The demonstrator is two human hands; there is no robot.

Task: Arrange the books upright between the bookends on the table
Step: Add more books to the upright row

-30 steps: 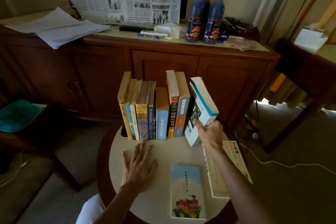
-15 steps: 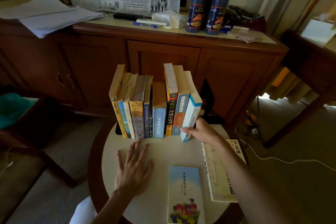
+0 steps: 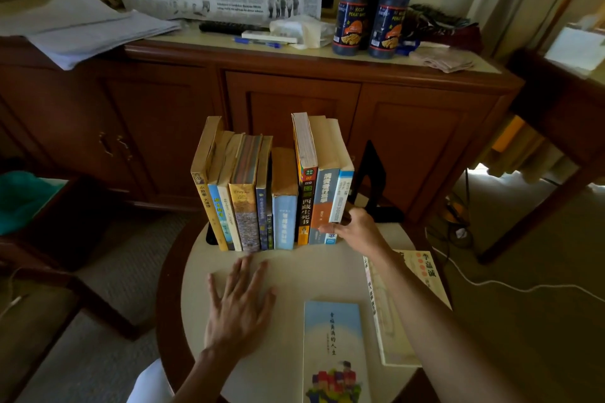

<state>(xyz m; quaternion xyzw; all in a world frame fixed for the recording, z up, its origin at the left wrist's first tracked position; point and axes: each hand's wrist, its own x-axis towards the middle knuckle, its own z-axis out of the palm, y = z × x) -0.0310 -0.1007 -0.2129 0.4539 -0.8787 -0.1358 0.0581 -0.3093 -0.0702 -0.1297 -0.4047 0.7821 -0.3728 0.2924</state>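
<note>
Head view: the right hand (image 3: 355,228) gripped the white-and-blue book (image 3: 340,196) at frame centre, upright against the row, the black bookend (image 3: 368,177) just beside. Left hand (image 3: 239,307) lay flat, released, on the table (image 3: 307,268). Best pressed flush before letting go.

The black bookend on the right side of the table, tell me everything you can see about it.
The black bookend looks like thin, dark sheet metal: an upright plate with a cut-out opening and a flat foot resting on the round table. It stands upright at the table's far right edge, just right of the row of books. A small gap seems to separate it from the last book, a white and blue one. The right hand holds that book's lower spine, just in front of the bookend; whether it touches the bookend is unclear.
</note>
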